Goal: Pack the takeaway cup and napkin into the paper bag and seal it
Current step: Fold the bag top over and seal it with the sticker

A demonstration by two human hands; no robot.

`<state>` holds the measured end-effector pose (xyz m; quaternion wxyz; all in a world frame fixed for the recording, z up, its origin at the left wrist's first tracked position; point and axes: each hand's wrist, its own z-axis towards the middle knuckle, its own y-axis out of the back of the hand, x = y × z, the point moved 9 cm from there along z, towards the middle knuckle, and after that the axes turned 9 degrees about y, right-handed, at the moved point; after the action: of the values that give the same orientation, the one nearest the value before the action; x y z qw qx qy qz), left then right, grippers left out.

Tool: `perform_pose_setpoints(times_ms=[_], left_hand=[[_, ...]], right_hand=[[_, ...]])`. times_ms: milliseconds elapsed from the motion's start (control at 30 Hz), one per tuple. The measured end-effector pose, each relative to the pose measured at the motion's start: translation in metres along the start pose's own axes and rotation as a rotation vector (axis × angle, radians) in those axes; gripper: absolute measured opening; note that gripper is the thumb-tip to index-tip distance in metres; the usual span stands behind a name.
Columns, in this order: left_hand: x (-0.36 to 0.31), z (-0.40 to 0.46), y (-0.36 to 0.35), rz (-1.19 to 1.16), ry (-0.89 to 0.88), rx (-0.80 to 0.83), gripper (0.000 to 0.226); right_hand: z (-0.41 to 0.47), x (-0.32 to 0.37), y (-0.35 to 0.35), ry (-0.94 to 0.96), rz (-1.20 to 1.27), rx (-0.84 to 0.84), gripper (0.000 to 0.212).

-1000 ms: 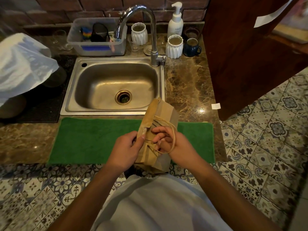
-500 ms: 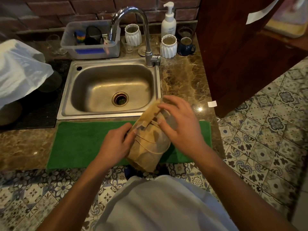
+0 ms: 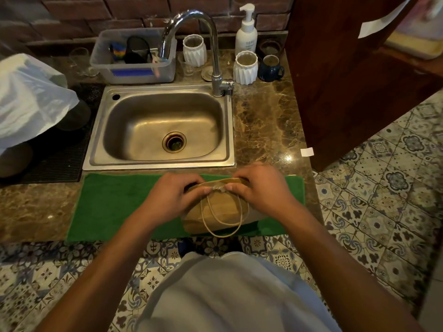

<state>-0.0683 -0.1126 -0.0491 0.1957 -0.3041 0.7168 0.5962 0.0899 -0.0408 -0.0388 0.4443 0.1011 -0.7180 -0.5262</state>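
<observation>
A brown paper bag (image 3: 219, 212) with twine handles stands on the green mat (image 3: 115, 207) at the counter's front edge. Its top is folded over, and a clear strip of tape shows on the fold between my thumbs. My left hand (image 3: 172, 195) grips the left end of the fold. My right hand (image 3: 260, 188) grips the right end. Both thumbs press on the fold. The handles hang down the bag's near face. The cup and napkin are not visible.
Behind the mat lies a steel sink (image 3: 160, 130) with a tall tap (image 3: 215, 51). White cups, a soap bottle (image 3: 246, 32) and a plastic tub (image 3: 134, 56) line the back. A white plastic bag (image 3: 28, 99) sits left. A wooden cabinet (image 3: 347, 80) stands right.
The bag went from tilted in the air to standing upright on the mat. My right hand moved from the bag's side to its folded top, where both hands now press.
</observation>
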Motion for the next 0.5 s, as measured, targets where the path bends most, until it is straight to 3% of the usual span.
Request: perform_pose_setpoints(times_ms=[100, 300, 500], left_hand=[[-0.001, 0.004, -0.002, -0.037, 0.050, 0.045, 0.026], [-0.016, 0.019, -0.008, 0.085, -0.012, 0.035, 0.052], [-0.025, 0.028, -0.012, 0.139, -0.022, 0.007, 0.040]], right_hand=[[-0.003, -0.006, -0.001, 0.002, 0.044, -0.022, 0.026], [-0.004, -0.022, -0.005, -0.069, 0.146, -0.018, 0.026], [-0.005, -0.037, -0.002, -0.108, 0.294, -0.052, 0.022]])
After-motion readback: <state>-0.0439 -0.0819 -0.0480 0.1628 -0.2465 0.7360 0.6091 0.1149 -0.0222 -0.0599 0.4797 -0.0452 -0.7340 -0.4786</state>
